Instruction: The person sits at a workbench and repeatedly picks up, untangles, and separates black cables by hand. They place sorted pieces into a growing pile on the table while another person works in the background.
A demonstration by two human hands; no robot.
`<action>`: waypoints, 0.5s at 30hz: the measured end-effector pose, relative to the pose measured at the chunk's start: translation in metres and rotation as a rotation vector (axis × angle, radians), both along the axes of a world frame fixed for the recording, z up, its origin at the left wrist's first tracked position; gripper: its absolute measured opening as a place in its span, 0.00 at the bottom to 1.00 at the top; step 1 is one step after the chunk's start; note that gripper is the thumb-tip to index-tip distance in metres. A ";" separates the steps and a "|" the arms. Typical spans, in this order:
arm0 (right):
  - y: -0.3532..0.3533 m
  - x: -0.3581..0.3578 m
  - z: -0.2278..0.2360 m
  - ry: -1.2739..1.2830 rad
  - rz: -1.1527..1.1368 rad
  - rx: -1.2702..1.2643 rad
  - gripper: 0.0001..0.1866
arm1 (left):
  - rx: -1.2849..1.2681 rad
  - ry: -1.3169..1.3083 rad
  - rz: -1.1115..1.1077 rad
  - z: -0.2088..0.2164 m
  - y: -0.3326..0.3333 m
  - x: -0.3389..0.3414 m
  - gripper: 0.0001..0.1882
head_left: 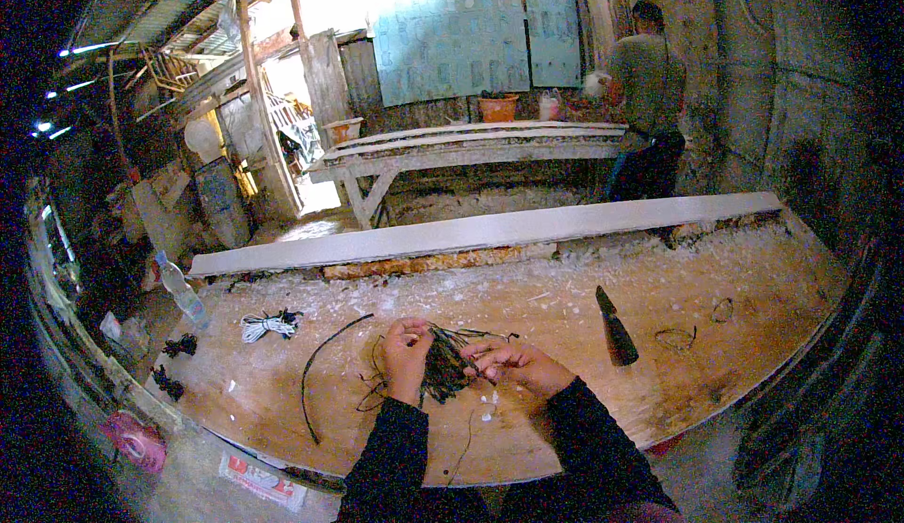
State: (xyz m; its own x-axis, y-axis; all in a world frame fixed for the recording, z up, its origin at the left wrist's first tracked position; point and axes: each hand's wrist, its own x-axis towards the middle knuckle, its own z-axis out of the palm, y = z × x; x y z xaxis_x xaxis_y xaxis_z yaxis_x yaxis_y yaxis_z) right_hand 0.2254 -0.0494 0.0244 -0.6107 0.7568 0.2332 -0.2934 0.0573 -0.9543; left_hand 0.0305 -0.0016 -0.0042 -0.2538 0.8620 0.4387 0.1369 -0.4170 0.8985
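Note:
A bundle of thin dark cords (445,372) lies fanned out on the wooden table, between my two hands. My left hand (407,358) is closed at the left side of the bundle, with its thumb and fingers pinched together. From the right, the fingers of my right hand (523,365) pinch some of the strands. Several loose strands stick out past both hands. To the left, a dark curved length of cable (317,363) rests on the wood. Beyond it is a tied hank of white and black cord (270,325).
A dark tapered tool (615,330) and thin wire loops (676,338) lie at right. A clear bottle (181,288) and small dark bundles (169,384) sit at the left edge. A pale raised board (490,233) borders the far side. Behind, a person (650,90) stands beside another bench (490,151).

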 end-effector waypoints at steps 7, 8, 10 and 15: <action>0.006 0.002 -0.009 -0.035 -0.079 -0.086 0.07 | -0.001 -0.004 -0.101 0.006 -0.009 0.009 0.16; 0.007 0.003 -0.010 -0.026 -0.092 -0.038 0.06 | -0.045 -0.039 -0.159 0.007 -0.011 0.009 0.18; 0.010 0.006 -0.010 -0.093 -0.146 0.034 0.05 | -0.126 -0.058 -0.250 0.009 -0.014 0.011 0.21; 0.013 0.003 -0.014 0.083 -0.323 -0.082 0.06 | -0.252 -0.093 -0.437 0.019 -0.023 0.019 0.27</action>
